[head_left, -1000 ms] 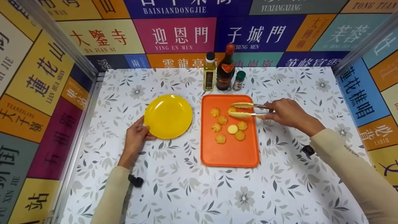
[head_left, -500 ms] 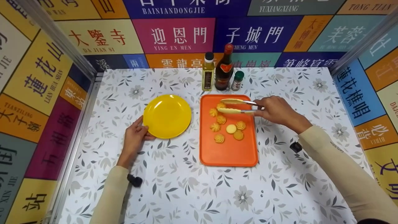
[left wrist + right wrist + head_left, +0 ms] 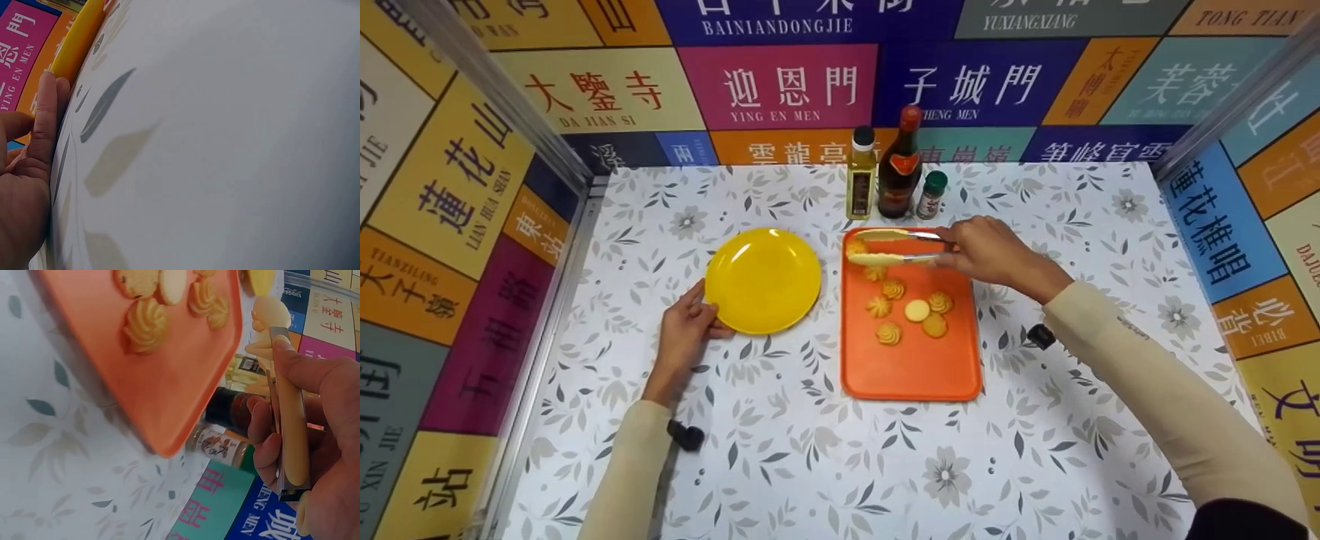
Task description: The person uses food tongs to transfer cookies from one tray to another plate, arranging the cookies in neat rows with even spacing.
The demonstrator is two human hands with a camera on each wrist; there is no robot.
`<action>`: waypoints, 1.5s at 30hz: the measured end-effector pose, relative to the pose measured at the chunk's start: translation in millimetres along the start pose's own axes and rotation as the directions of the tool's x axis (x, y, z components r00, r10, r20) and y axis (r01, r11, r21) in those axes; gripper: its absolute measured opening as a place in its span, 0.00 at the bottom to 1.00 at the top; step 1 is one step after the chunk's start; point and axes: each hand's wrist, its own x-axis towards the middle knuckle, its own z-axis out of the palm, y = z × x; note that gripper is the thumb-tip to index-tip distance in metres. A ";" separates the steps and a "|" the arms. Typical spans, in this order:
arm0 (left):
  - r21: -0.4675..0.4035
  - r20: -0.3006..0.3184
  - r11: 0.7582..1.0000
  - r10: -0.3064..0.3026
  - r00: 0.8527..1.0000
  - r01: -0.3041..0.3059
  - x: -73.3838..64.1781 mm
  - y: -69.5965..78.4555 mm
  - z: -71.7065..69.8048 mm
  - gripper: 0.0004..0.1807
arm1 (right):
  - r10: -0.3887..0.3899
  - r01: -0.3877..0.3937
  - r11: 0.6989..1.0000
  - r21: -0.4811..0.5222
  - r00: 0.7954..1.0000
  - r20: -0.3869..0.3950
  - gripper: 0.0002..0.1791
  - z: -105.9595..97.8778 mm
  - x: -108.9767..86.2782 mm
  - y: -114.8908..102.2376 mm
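Note:
In the head view my left hand (image 3: 684, 326) is at the left rim of a yellow plate (image 3: 765, 281), pinching it with thumb and fingertips. My right hand (image 3: 990, 251) grips a pair of tongs (image 3: 911, 259) with pale yellow tips and metal arms. Between those tips sits a swirled cookie (image 3: 856, 247), mostly covered by them, over the far left corner of an orange tray (image 3: 915, 371). Several more piped cookies (image 3: 888, 334) lie on the tray, along with a smooth pale round one (image 3: 916, 310). The right wrist view shows fingers and thumb wrapped around the tongs (image 3: 289, 416).
Behind the tray stand an oil bottle (image 3: 861, 180) with a black cap, a dark red-capped bottle (image 3: 900, 169) and a green-capped seasoning jar (image 3: 931, 196). A leaf-patterned cloth (image 3: 780, 450) covers the table, with lettered walls (image 3: 780, 82) around three sides.
My right hand has moved left across the tray with the tongs, carrying the cookie from the far middle to the far left corner. The left hand and the plate hold still.

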 end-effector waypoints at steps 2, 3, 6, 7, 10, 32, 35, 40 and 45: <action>-0.006 -0.001 1.000 0.000 1.000 0.000 -0.7 -0.6 -0.3 0.34 | -0.018 0.018 1.000 -0.008 1.000 0.001 0.19 -0.9 7.2 -6.7; -0.009 0.000 1.000 0.003 1.000 -0.003 -0.7 -1.0 -0.5 0.34 | -0.029 0.029 1.000 -0.011 1.000 0.000 0.18 -1.2 10.5 -10.1; -0.016 0.002 1.000 0.011 1.000 -0.011 -0.9 -0.7 -0.1 0.34 | -0.051 0.052 0.999 -0.013 0.999 0.004 0.16 -0.9 20.4 -18.4; -0.015 0.001 1.000 0.013 1.000 -0.013 -0.8 -0.5 0.1 0.34 | -0.057 0.057 0.998 -0.010 0.998 0.006 0.15 -0.6 23.6 -21.3; -0.018 0.001 1.000 0.020 1.000 -0.020 -0.7 -0.2 0.7 0.34 | -0.075 0.075 0.997 -0.013 0.997 0.005 0.16 1.7 32.6 -28.3; -0.023 -0.012 1.000 -0.002 1.000 0.002 0.4 0.0 2.1 0.34 | -0.069 0.071 0.997 -0.024 0.995 0.068 0.24 11.3 84.5 -68.0; -0.019 -0.010 1.000 -0.001 1.000 0.000 1.1 -0.5 1.9 0.34 | -0.067 0.068 0.998 -0.008 0.995 0.070 0.23 11.1 91.0 -70.7; -0.024 -0.001 1.000 0.014 1.000 -0.014 0.7 -0.2 1.6 0.34 | -0.067 0.065 0.997 0.033 0.995 0.068 0.22 11.4 101.8 -75.3; -0.035 0.008 0.999 0.034 0.999 -0.033 -0.2 -0.5 1.1 0.35 | -0.050 0.048 0.999 0.026 0.997 0.064 0.21 13.9 112.0 -77.5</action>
